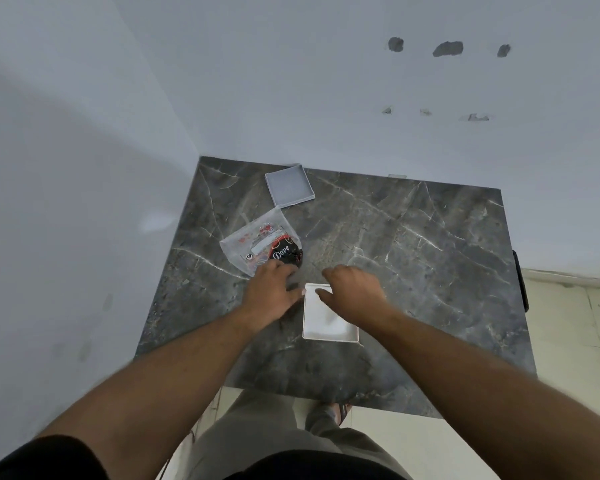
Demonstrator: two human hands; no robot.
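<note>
On the dark marble table (413,258) lies a clear plastic bag (253,242) holding a dark "Dove" packet (286,254) and small red items. My left hand (272,292) rests at the bag's near corner, fingers spread onto the packet's edge. An open white box (329,323) sits in front of me. My right hand (352,287) hovers over the box's far edge, its fingers loosely bent downward. Whether they touch the rim or hold anything is hidden. A second shallow white tray or lid (290,185) lies near the table's far edge.
The table stands in a corner, with a pale wall (84,168) on the left and behind. Tiled floor (568,323) shows on the right. My legs and a sandalled foot (342,410) are at the near edge of the table.
</note>
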